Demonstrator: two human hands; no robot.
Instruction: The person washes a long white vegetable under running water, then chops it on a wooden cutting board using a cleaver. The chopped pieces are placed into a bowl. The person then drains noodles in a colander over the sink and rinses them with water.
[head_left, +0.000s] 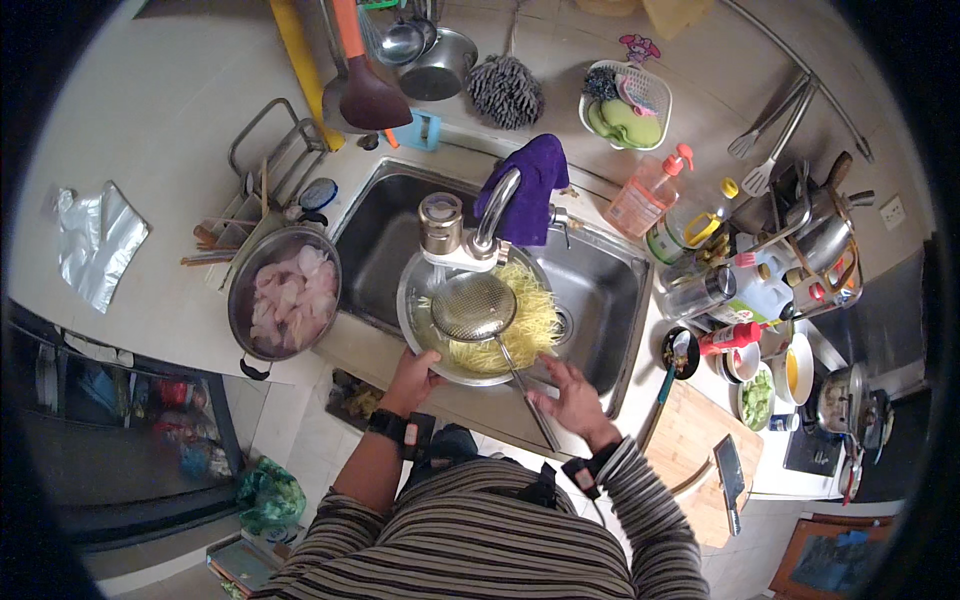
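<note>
A metal bowl (409, 300) of pale yellow shreds (529, 300) stands in the double-basin sink under the faucet (501, 199), whose filter head runs water into it. Across the bowl lies a metal skimmer (474, 306), its long handle (534, 409) reaching over the near sink edge. My left hand (415, 379) grips the bowl's near left rim. Beside the bowl's near right rim, my right hand (568, 394) has its fingers spread close to the skimmer handle; it holds nothing. A purple cloth (532, 184) hangs over the faucet.
Left of the sink stands a pot (238, 330) of raw meat. On the right are a soap bottle (637, 202), an oil bottle (686, 232), a small black pan (670, 364), a cutting board (686, 442) and a cleaver (729, 469). Utensils including a spatula (371, 97) hang above.
</note>
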